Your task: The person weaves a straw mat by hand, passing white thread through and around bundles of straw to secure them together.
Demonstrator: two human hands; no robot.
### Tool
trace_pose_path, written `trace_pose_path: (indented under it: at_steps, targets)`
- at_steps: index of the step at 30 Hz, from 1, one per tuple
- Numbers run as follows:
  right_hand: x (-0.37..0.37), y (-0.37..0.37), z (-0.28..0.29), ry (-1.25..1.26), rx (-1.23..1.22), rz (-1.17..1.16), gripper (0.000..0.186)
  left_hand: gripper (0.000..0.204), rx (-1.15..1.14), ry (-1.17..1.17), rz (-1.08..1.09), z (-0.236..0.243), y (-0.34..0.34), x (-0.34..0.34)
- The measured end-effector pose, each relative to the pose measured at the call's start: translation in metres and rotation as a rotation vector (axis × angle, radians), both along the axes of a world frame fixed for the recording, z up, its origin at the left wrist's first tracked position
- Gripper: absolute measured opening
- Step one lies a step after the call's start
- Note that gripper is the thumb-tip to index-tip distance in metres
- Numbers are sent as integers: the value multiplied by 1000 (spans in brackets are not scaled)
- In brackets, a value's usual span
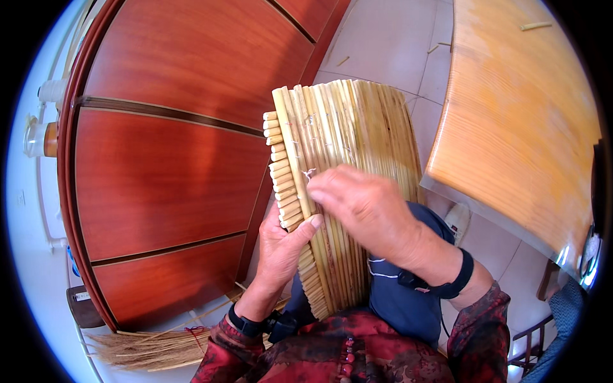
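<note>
A panel of pale straw-coloured stalks [377, 127] laid side by side rests across my lap, with a second layer of cut stalk ends [285, 185] sticking out crosswise along its left edge. My left hand [284, 239] grips that edge, thumb on top and fingers underneath. Over the panel's middle, my right hand [361, 198] is slightly blurred, its fingers bent and pressed together. A small tuft of light thread [310, 173] shows just beside its fingertips. Whatever these fingers hold is hidden. Short thread stitches cross the stalks higher up.
A red-brown wooden cabinet [166, 172] fills the left side. To the right stands a light wooden table [517, 108] with a stalk scrap [536, 26] on it. A bundle of thin brushy stalks [150, 348] lies at lower left. More scraps lie on the tiled floor [389, 45].
</note>
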State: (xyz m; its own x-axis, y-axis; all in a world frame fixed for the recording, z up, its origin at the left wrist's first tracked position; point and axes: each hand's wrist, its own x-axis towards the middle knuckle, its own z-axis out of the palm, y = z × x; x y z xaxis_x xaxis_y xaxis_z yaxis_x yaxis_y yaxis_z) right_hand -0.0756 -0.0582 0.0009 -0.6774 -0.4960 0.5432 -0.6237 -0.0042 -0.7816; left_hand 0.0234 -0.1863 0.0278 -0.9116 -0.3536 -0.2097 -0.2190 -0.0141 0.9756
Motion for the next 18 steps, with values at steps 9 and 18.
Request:
trace_pose_path:
  at_steps: [9,18]
  targets:
    - [-16,7,-8,-223,-64,103,15,39,-147,-111,-17,1,5,4]
    - [-16,8,-1,-244,-55,94,12,37,-132,-104,8,0,7,7]
